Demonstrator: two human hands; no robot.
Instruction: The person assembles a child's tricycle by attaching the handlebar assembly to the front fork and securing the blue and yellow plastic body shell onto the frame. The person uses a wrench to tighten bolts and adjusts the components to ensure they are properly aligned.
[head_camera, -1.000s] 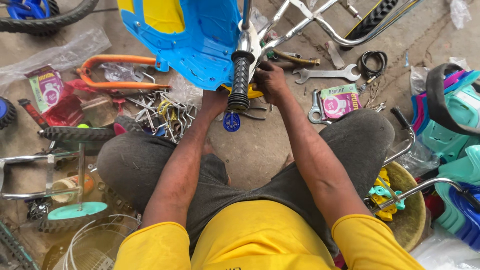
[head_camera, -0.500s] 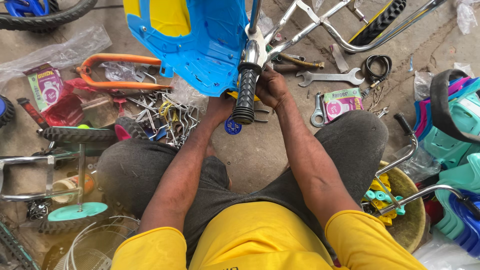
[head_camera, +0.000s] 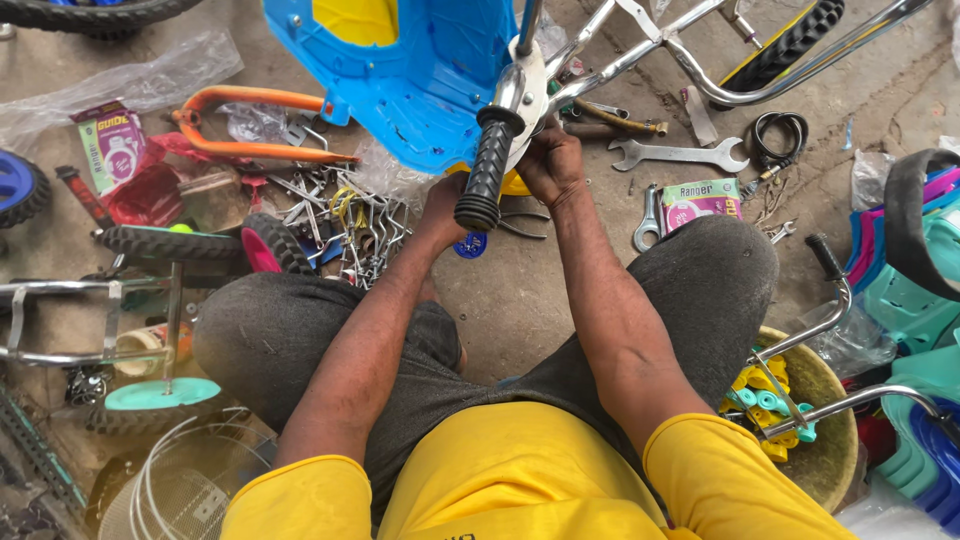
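The handle (head_camera: 487, 172) is black ribbed rubber, matt. The bar (head_camera: 517, 92) above it is shiny chrome metal. The seat (head_camera: 400, 75) is glossy blue plastic. The spanner (head_camera: 680, 154) is dull grey metal. The floor (head_camera: 520, 300) is rough concrete. The trousers (head_camera: 700, 280) are coarse grey cloth.

Handlebar grip (head_camera: 487, 170) stands at centre, between both hands: left hand (head_camera: 443, 208) just left of its lower end, right hand (head_camera: 552, 160) just right of it. Plastic body (head_camera: 400, 80) lies beyond the grip, up and to the left. Heap of small metal parts (head_camera: 345, 215) on the ground left of the left hand; curved tube (head_camera: 250, 125) beyond the heap. Wrench (head_camera: 680, 154) on the ground right of the right hand; small box (head_camera: 697, 200) nearer, just above the right knee. Metal frame tubes (head_camera: 700, 60) beyond the wrench. Bowl (head_camera: 825, 430) by the right thigh, small parts in it. Wire basket (head_camera: 175, 480) at lower left.
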